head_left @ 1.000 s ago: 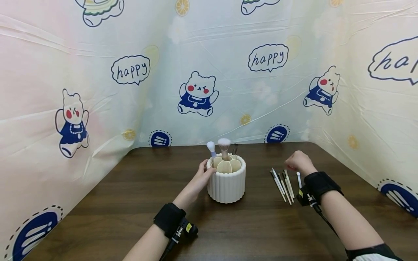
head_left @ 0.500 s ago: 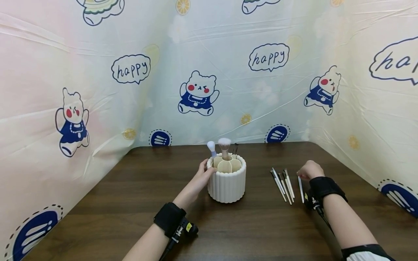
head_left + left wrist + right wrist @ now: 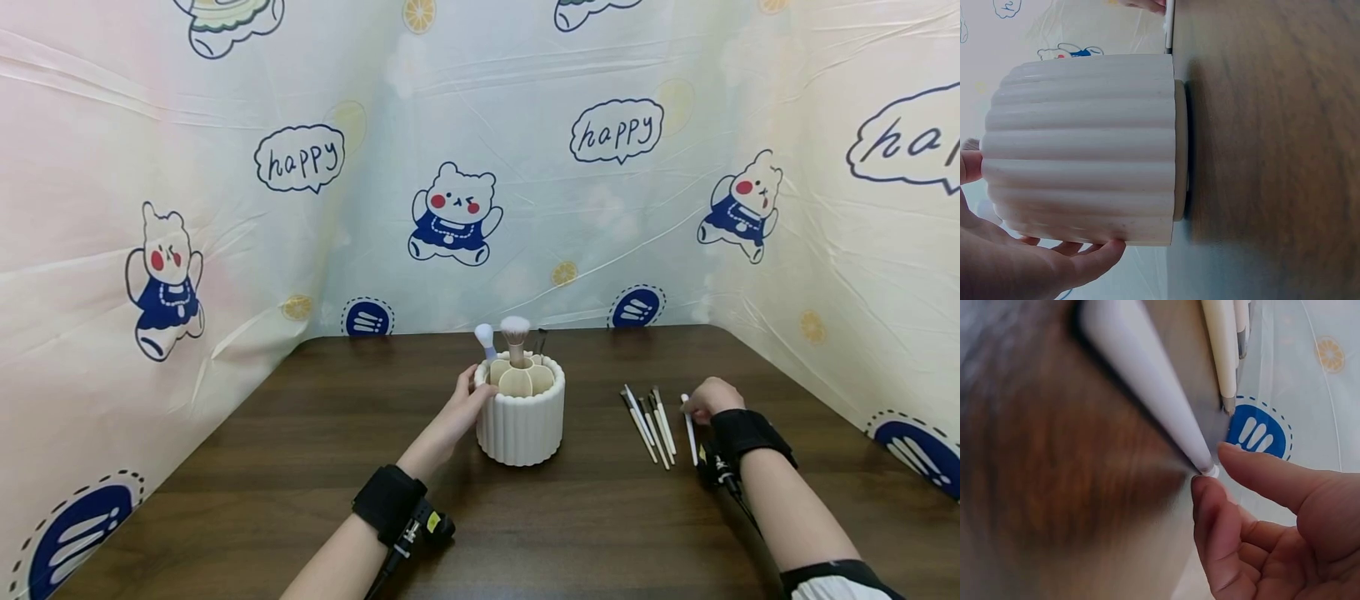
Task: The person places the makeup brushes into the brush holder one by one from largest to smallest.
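My left hand [image 3: 459, 410] grips the left side of a white ribbed brush holder [image 3: 521, 425], thumb at the rim and fingers round the wall. Makeup brushes stand in it, among them a fluffy brush [image 3: 515, 327] and a pale lilac-handled brush [image 3: 485, 337]. My right hand [image 3: 712, 399] is at the far end of a slim white-handled makeup brush [image 3: 691, 433] lying on the table. In the right wrist view, thumb and forefinger of the right hand [image 3: 1272, 531] stand apart on either side of the brush's tip [image 3: 1210, 472].
Several slim makeup brushes [image 3: 651, 429] lie side by side on the dark wooden table [image 3: 585, 525], between the holder and my right hand. A printed curtain [image 3: 525, 208] closes off the back and both sides.
My right hand has come down and to the right, from above the row of brushes to the single white-handled brush. My left hand and the brush holder have stayed put.
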